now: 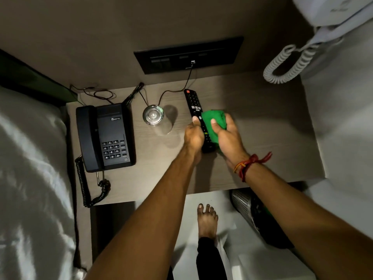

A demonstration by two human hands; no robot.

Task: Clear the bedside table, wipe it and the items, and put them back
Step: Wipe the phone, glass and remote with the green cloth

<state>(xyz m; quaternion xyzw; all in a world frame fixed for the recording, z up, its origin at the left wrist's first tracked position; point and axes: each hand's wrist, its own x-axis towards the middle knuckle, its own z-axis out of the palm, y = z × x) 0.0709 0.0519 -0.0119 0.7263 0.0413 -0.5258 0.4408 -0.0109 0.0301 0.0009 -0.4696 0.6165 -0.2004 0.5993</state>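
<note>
Left fingers [195, 119] clamp the TV remote [196, 116]; right fingers [214, 122] grip the green cloth [212, 118], probably wiping best lengthwise, steadily.

Colours and patterns at the bedside.

Pale grey-brown wood grain on surface [252, 128]; black remote [194, 106] with red button at far end, white and grey keys; bright green cloth [213, 120]; black telephone [105, 136] with white-marked keys, black coiled cord [84, 184]; clear glass [153, 115]; black wall panel [188, 55]; pale grey coiled cord [286, 63]; red and orange wrist thread [249, 163]; perforated silver bin [242, 205]; white bed linen [30, 168].
</note>
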